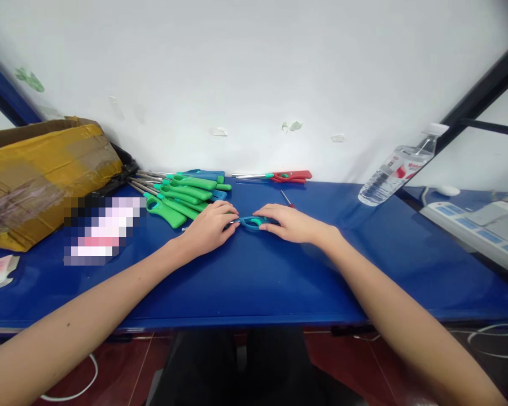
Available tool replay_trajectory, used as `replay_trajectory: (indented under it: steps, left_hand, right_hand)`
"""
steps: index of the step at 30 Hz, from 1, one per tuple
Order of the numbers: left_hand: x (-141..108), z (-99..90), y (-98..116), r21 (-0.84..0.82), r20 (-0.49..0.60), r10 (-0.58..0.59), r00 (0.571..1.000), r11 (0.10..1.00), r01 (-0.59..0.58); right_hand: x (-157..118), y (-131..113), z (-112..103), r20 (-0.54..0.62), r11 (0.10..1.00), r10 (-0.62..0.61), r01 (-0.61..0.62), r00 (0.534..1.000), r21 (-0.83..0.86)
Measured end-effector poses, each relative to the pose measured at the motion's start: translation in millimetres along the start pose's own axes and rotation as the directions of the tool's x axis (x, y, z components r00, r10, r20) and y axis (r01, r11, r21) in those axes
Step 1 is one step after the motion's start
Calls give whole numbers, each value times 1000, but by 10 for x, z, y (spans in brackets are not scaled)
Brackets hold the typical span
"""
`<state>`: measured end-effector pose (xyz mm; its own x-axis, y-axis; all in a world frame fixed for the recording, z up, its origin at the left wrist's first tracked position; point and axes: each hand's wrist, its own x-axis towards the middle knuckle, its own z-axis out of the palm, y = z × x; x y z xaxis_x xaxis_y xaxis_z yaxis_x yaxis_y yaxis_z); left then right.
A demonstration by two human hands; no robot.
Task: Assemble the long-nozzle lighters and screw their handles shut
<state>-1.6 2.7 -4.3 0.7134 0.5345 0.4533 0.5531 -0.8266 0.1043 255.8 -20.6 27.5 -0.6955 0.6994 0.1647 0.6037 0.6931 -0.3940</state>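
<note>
Likely light, stiff and slick, the blue lighter (249, 219) is pinched by the left grip (211, 225) and right grip (288, 221), at four o'clock from the green lighters (190, 192), and is best held by its handle (252, 228).

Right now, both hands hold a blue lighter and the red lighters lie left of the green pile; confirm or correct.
Not left: the head view shows the red lighters right of the green pile. The left hand and right hand do hold a blue lighter.

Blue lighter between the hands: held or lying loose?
Held: the right hand pinches the blue lighter by its handle, with the left hand at the other end.
</note>
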Motion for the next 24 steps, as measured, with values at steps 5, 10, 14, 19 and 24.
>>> replay_trajectory:
  steps: [5,10,14,19,24]
  left_hand:
    - [-3,7,-10,9,12,-2,1000,1000,1]
    - [-5,7,-7,-8,8,-10,1000,1000,10]
    - [-3,-4,9,-16,6,-17,1000,1000,17]
    - [-2,-2,10,-20,5,-19,1000,1000,19]
    - [-2,3,7,-2,14,-16,1000,1000,16]
  right_hand:
    - [1,7,1,6,1000,-6,6,1000,1]
    - [-2,8,2,6,1000,-7,7,1000,10]
    - [-7,-7,-5,6,1000,-13,12,1000,10]
    - [-7,-15,-5,-6,1000,-24,24,1000,12]
    - [-10,-23,-10,1,1000,-12,12,1000,-2]
